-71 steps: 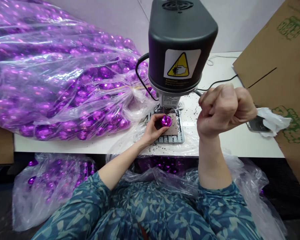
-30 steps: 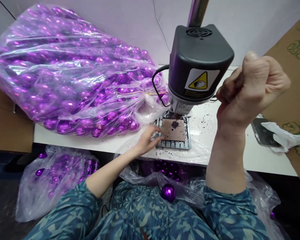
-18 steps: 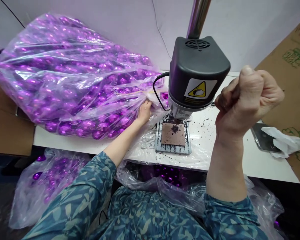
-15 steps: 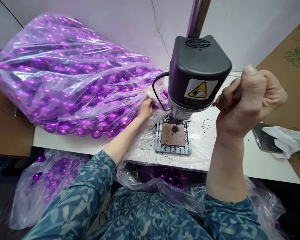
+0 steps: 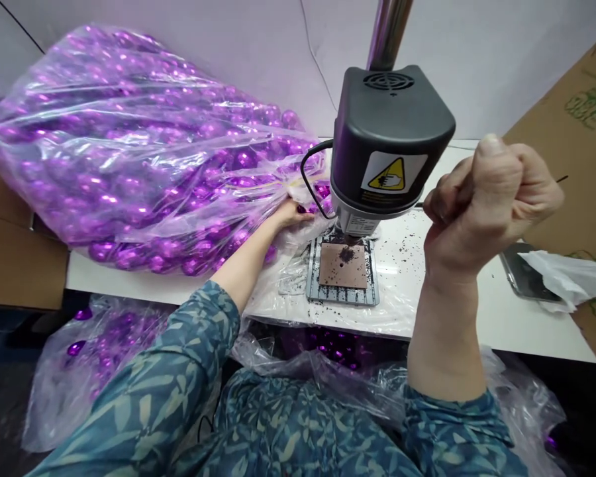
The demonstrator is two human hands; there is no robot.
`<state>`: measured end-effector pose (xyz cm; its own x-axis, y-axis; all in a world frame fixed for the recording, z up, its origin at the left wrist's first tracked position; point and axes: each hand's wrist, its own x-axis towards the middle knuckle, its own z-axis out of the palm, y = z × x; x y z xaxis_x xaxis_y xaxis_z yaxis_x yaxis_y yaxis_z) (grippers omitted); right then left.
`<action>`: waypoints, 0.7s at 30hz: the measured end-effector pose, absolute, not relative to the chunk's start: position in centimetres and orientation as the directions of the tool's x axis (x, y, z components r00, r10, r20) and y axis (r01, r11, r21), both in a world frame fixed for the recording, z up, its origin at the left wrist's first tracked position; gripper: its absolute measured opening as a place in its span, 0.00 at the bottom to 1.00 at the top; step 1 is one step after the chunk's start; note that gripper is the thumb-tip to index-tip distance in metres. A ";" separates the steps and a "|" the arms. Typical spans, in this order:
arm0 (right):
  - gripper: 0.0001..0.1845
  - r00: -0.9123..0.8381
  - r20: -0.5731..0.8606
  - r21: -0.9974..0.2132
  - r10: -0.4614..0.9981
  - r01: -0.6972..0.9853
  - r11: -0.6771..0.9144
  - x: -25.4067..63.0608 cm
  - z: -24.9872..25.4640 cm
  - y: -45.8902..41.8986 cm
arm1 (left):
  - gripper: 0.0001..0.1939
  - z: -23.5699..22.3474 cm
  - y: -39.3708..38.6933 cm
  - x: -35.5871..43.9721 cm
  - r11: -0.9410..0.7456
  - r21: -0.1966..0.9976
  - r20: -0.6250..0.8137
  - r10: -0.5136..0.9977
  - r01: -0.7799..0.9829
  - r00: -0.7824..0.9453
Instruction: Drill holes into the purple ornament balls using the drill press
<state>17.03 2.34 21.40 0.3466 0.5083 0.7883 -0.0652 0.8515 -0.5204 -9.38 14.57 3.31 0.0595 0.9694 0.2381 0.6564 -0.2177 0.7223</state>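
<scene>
My left hand [image 5: 288, 213] reaches into the open mouth of a big clear bag of shiny purple balls [image 5: 129, 165] on the white table; its fingertips are hidden in the plastic among the balls. My right hand [image 5: 487, 199] is a raised fist closed round the thin lever of the small black drill press [image 5: 387, 139], right of the motor head. Under the press sits a grey slotted base with a brown pad [image 5: 344, 265], bare but for dark shavings.
A cardboard box [image 5: 576, 132] stands at the right. A phone under crumpled white tissue [image 5: 556, 278] lies near it. More clear bags with purple balls hang below the table edge [image 5: 109, 338] and across my lap [image 5: 328, 351]. Dark shavings speckle the table.
The purple ball held on the pad is gone from it; one showed in my lap a second ago. My left hand left the pad and went into the bag's mouth. My right fist rose.
</scene>
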 end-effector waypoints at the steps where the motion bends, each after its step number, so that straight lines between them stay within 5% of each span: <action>1: 0.29 0.349 0.788 -0.517 0.506 -0.068 0.853 17.0 21.4 2.3 | 0.19 3.7 13.8 -9.5 -0.177 0.718 0.172 0.982 0.673 0.074; 5: 0.27 0.342 0.784 -0.519 0.518 -0.095 0.849 16.8 21.5 2.1 | 0.19 4.5 9.4 -8.9 -0.167 0.599 0.115 0.986 0.783 0.122; 12: 0.26 0.333 0.784 -0.520 0.524 -0.108 0.847 16.8 21.5 2.0 | 0.25 2.4 2.3 -6.8 -0.350 0.426 0.546 0.835 0.834 0.072; 17: 0.26 0.336 0.786 -0.519 0.519 -0.098 0.849 16.9 21.4 1.9 | 0.24 1.1 1.3 -6.9 -0.367 0.466 0.505 0.858 0.805 0.098; 21: 0.27 0.309 0.790 -0.536 0.529 -0.070 0.841 17.0 21.3 1.7 | 0.22 1.8 0.3 -6.2 -0.482 0.616 0.596 0.802 0.623 0.030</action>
<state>17.04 1.74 21.31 0.3092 0.5293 0.7900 -0.0695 0.8411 -0.5363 -6.22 0.31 1.83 0.0302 0.8021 0.5964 0.6234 -0.4815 0.6160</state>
